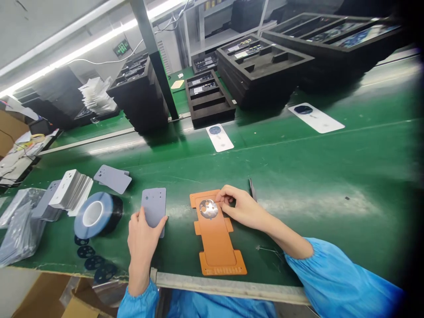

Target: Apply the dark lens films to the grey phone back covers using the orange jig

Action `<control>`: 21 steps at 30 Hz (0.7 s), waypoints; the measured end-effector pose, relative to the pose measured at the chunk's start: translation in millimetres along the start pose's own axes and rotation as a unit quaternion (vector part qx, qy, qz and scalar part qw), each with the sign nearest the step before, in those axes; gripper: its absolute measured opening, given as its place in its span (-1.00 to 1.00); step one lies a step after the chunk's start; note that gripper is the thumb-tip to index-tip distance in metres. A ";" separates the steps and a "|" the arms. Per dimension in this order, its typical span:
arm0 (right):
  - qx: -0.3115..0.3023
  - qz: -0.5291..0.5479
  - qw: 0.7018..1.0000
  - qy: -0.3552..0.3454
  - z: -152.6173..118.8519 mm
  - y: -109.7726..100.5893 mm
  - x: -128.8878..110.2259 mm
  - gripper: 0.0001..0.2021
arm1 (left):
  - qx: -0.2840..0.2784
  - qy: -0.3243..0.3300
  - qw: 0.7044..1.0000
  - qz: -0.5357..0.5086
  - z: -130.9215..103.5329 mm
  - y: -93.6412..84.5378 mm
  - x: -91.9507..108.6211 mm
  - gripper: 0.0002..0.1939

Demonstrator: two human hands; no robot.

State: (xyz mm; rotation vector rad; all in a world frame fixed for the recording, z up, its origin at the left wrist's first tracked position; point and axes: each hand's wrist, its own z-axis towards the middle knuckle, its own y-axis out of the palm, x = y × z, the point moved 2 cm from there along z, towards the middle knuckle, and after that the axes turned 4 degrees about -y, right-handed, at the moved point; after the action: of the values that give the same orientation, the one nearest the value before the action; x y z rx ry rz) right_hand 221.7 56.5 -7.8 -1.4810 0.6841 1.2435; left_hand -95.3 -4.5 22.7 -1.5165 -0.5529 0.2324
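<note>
Hands (241, 206) work at a green bench (298, 168), where the job appears to be partway along: a silver disc (208, 209) lies in place near the far end of an orange plate (217, 247), while a grey plate (154, 207) lies just beside, apart from both and bearing no disc. Farther back, two white plates, one near the trays (212, 112) and one to the right, each carry a dark round piece, judged to be work at a later stage. The right hand pinches at the disc's rim; whether the fingertips grip the disc or something thin on it cannot be told. The left hand (145, 236) spans the grey plate, thumb and forefinger closed on opposite edges. The disc is bright, shiny and pierced by several round holes, with orange showing through. It sits flat inside the thin outline on the orange plate, whose tabs jut from both sides and whose near end bears pale lettering too small to read.
</note>
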 end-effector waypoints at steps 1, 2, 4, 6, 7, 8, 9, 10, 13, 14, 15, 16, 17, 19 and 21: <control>-0.002 -0.001 1.000 0.001 -0.1 0.1 0.8 -0.86 | -0.013 -0.002 1.000 0.016 1.2 -0.8 -5.5 -0.17; -0.004 -0.001 1.000 0.001 -0.2 0.1 1.6 -0.86 | -0.022 0.003 1.000 0.019 2.1 -1.0 -9.4 -0.20; -0.005 -0.003 1.000 0.000 -0.4 0.1 3.0 -0.86 | -0.026 0.022 0.999 0.004 3.9 -0.3 -13.4 -0.29; -0.002 -0.004 1.000 -0.003 -0.5 0.1 4.2 -0.86 | -0.022 0.036 0.999 -0.020 6.6 0.8 -14.9 -0.34; 0.000 -0.004 1.000 -0.004 -0.6 0.1 4.6 -0.87 | -0.024 0.040 0.998 -0.032 8.3 1.4 -15.4 -0.36; 0.001 -0.004 1.000 -0.004 -0.7 0.1 4.7 -0.87 | -0.027 0.044 0.998 -0.043 10.4 2.1 -15.9 -0.39; 0.002 -0.004 1.000 -0.003 -0.7 0.2 4.4 -0.87 | -0.030 0.047 0.997 -0.054 12.5 2.8 -16.7 -0.44; 0.002 -0.004 1.000 -0.002 -0.8 0.3 3.8 -0.87 | -0.032 0.051 0.996 -0.064 14.8 3.4 -17.6 -0.49; 0.004 0.000 1.000 -0.002 -1.0 0.4 0.1 -0.85 | -0.026 0.055 0.994 -0.088 22.4 4.9 -21.4 -0.49; 0.004 0.003 1.000 -0.002 -1.0 0.3 -1.3 -0.85 | -0.026 0.053 0.994 -0.094 25.1 5.5 -22.6 -0.41; 0.004 0.006 1.000 -0.002 -1.1 0.2 -2.5 -0.85 | -0.030 0.048 0.994 -0.098 27.9 6.2 -23.6 -0.33; 0.004 0.010 1.000 -0.002 -1.1 0.1 -3.5 -0.85 | -0.035 0.042 0.993 -0.102 30.5 6.8 -24.4 -0.26; 0.006 0.012 1.000 -0.001 -1.1 0.0 -4.2 -0.85 | -0.039 0.035 0.993 -0.105 32.8 7.3 -24.9 -0.23; 0.010 0.015 1.000 -0.001 -1.2 -0.4 -4.9 -0.86 | -0.042 0.025 0.993 -0.108 36.3 7.4 -24.9 -0.31; 0.015 0.014 1.000 0.000 -1.3 -0.6 -4.8 -0.86 | -0.032 0.016 0.994 -0.103 37.9 6.1 -24.8 -0.38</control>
State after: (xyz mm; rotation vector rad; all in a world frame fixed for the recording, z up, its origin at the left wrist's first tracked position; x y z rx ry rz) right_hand 221.3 54.6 -3.2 -1.4500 0.7230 1.2498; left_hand -133.5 17.3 10.3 -1.5094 -0.6920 0.0311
